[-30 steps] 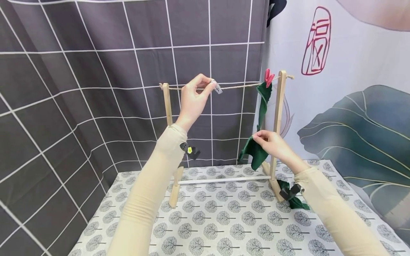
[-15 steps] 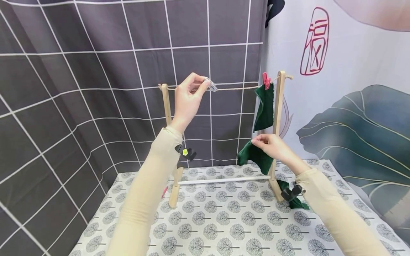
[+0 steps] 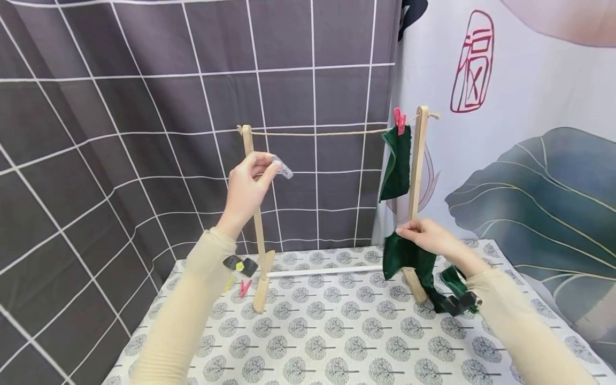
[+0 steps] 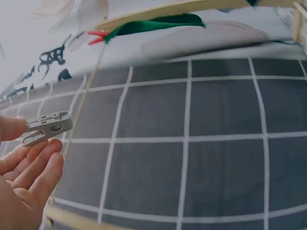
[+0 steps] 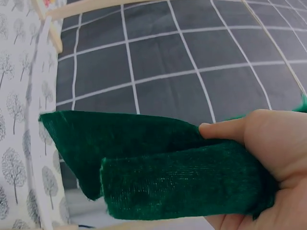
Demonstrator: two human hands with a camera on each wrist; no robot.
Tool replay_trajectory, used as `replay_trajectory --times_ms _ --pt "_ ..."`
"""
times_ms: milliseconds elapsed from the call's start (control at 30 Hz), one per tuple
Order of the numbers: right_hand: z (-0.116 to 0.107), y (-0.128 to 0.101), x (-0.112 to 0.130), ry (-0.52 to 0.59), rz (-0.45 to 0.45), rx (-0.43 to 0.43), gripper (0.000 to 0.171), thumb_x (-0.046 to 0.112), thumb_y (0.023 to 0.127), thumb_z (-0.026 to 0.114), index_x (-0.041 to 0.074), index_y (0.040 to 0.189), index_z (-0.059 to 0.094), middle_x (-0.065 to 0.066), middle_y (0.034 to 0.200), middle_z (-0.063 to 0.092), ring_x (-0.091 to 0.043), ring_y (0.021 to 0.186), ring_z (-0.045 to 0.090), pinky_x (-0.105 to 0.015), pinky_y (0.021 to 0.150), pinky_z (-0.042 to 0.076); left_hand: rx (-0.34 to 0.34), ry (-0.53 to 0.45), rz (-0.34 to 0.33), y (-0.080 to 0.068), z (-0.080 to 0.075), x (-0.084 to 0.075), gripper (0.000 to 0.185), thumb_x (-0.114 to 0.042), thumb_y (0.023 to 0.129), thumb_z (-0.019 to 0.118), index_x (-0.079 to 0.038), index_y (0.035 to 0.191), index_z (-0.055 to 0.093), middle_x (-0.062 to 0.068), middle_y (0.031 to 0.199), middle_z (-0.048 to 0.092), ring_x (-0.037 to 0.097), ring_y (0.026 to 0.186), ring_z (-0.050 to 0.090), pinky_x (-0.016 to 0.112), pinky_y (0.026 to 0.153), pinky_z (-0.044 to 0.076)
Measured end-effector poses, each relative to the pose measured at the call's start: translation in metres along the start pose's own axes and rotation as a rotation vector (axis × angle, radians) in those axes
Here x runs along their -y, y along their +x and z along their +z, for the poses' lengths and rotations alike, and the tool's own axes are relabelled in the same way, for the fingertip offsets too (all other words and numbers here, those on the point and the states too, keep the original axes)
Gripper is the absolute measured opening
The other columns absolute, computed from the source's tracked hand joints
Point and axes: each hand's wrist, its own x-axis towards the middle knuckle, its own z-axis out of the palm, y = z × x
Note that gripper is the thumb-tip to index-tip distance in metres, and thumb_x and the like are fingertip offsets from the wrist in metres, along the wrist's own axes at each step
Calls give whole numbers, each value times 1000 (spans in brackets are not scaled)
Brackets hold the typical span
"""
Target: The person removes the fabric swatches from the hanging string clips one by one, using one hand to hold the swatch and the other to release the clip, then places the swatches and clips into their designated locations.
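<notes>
clothespin point(image 3: 282, 168) — clear plastic, now off the twine point(image 3: 327, 132) and carried down and to the left, pinched between thumb and fingertips of the left hand point(image 3: 247, 187) beside the left post of the wooden rack point(image 3: 253, 214); a second ago held up at the line, half a second ago the same. seen from the left wrist as a grey clip point(image 4: 47, 127) at the thumb tip, remaining fingers loosely spread below it, not clamped round anything else. green cloth point(image 3: 409, 262) also lower than before — dropped from mid-post height to just above the patterned table point(image 3: 337, 331), near the foot of the right post, bunched and pinched by the right hand point(image 3: 430, 239); right wrist view shows thumb pressed on a doubled fold of the cloth point(image 5: 158, 163), fingers curled under. second green cloth point(image 3: 397, 168) now hanging straight from the pink peg point(image 3: 399, 120) at the far right end of the line, no longer tugged sideways. looks like peg and loose cloth both free of the line, not yet brought together. small pink clip point(image 3: 245, 287) lying on the table by the left foot.
</notes>
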Motion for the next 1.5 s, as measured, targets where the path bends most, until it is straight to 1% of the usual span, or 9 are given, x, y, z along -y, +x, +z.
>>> replay_trajectory --times_ms 233,567,767,1000,1133,1200,1267,1400,1500 --pt "-17 -24 -18 25 87 -3 41 30 108 47 -3 120 67 -24 120 65 -36 111 58 -53 93 48 -13 91 -71 -26 -30 23 25 -10 99 65 7 116 62 21 114 69 32 103 71 18 84 55" --pt "-43 -64 -34 96 170 -69 61 39 110 37 -12 142 42 -41 145 38 -58 134 32 -73 101 33 3 216 -159 -54 -69 41 31 -12 99 65 8 123 60 21 116 67 33 105 69 10 85 51" --pt "-50 -86 -51 122 173 -115 56 37 111 35 -11 140 42 -40 146 33 -59 133 29 -76 98 30 14 248 -223 -71 -87 46 38 -22 101 63 6 127 59 20 119 66 28 108 67 7 86 48" --pt "-46 -109 -63 109 189 -125 53 36 110 37 -8 139 42 -34 145 37 -37 129 39 -57 103 40 16 266 -275 -95 -103 55 42 -26 101 64 4 128 59 19 118 65 -15 94 56 4 85 45" --pt "-43 -120 -70 109 187 -127 44 34 110 40 -5 131 48 -30 139 44 -20 126 46 -37 99 47 20 280 -305 -110 -109 63 44 -31 101 63 1 131 59 18 118 66 -19 92 54 4 83 45" --pt "-40 -126 -72 100 194 -120 40 32 110 41 -3 127 50 -29 136 46 -4 116 49 -45 95 48 28 296 -324 -118 -111 67 45 -33 101 63 -1 132 59 17 118 66 -19 92 54 5 81 45" --pt "-37 -133 -74 70 200 -112 36 31 110 42 -1 124 52 -24 131 51 11 100 42 -34 85 48 36 309 -342 -126 -113 71 44 -33 101 63 -2 132 60 17 118 67 -20 91 53 5 79 45" --pt "-28 -145 -78 64 221 -93 37 30 110 41 -2 124 54 -26 131 53 14 101 40 -43 87 48 60 363 -399 -143 -118 78 46 -36 101 63 -3 132 60 17 120 66 0 98 65 8 78 44" --pt "-21 -152 -84 49 233 -78 39 29 111 41 -4 127 54 -30 132 53 0 111 50 -45 88 49 101 407 -446 -156 -122 84 48 -39 101 62 -2 132 59 19 121 66 28 107 68 19 82 47"
